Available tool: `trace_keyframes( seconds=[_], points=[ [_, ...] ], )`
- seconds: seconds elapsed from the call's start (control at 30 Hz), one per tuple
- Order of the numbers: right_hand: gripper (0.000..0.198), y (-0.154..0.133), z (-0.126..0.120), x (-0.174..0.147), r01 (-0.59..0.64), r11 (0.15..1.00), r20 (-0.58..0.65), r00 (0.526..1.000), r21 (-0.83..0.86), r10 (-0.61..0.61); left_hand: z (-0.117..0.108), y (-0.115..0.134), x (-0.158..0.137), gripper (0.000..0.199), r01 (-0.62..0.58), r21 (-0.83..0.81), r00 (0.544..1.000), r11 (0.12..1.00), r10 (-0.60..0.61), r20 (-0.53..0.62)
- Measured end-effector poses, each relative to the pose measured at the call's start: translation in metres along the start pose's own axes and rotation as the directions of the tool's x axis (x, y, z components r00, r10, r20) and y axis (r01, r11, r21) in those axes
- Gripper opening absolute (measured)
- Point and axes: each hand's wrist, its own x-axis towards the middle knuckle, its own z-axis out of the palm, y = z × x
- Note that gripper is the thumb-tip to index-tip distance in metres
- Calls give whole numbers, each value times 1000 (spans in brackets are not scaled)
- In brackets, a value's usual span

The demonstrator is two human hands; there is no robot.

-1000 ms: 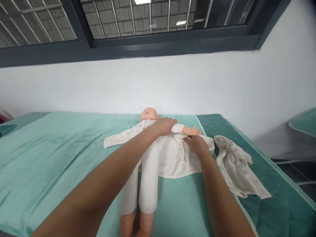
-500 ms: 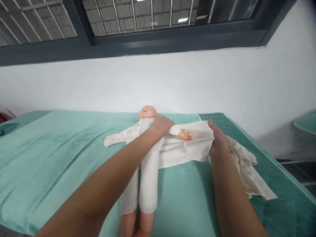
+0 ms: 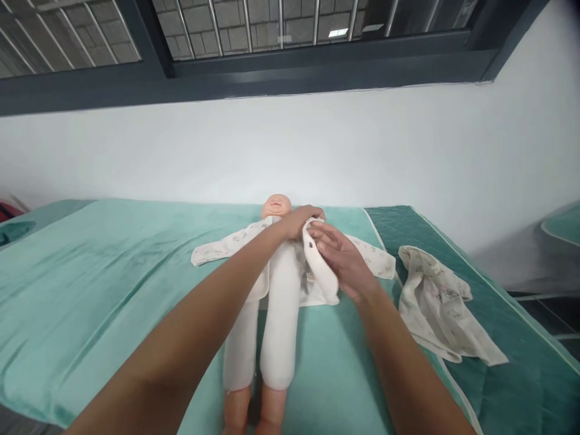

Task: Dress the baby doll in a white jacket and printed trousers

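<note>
On a green bed [image 3: 113, 272].
Pinching a flap [image 3: 321, 269] of the white top with the right hand [image 3: 342, 254]; reaching over the doll [image 3: 278, 320] with the left hand [image 3: 299, 220], cannot tell if gripping. With the white top laid under the doll, sleeves [image 3: 233, 244] spread, front not yet closed.

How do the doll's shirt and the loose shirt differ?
The doll's shirt has sleeves spread to either side of the doll; the loose shirt lies rumpled. The right hand holds a flap of the doll's shirt, while the loose shirt lies untouched. The doll's shirt lies mostly on light green cloth, the loose shirt mostly on dark green cloth. Both are pale with small prints.
</note>
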Motion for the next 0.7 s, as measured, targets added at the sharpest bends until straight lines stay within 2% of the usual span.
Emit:
trace_keyframes(
  seconds=[0.1,0.2,0.33,0.4,0.47,0.6,0.67,0.7],
  points=[
    [39,1,6,-5,-21,997,167,985,-75,33,-17,-12,-10,20,34,-146,990,989,-53,-130],
    [35,3,10,-7,-1,982,241,969,-188,47,-20,-26,-24,16,110,-236,933,966,-182,-310],
    [28,10,13,-6,114,956,181,981,-270,-66,-11,-37,-43,7,238,-300,802,924,-362,-476],
    [25,13,14,-5,163,935,157,981,-316,-118,-5,-36,-52,6,251,-326,750,911,-396,-530],
    [22,15,15,-6,175,917,165,979,-359,-122,-1,-32,-62,5,243,-351,735,904,-408,-542],
    [20,15,15,-9,201,898,137,978,-391,-159,11,-26,-96,20,242,-393,742,887,-430,-514],
    [21,19,13,-11,195,876,73,981,-441,-181,22,-28,-121,22,203,-428,724,880,-430,-540],
    [22,22,12,-13,185,863,31,981,-470,-194,29,-31,-134,23,199,-453,696,869,-451,-559]
  ],
)
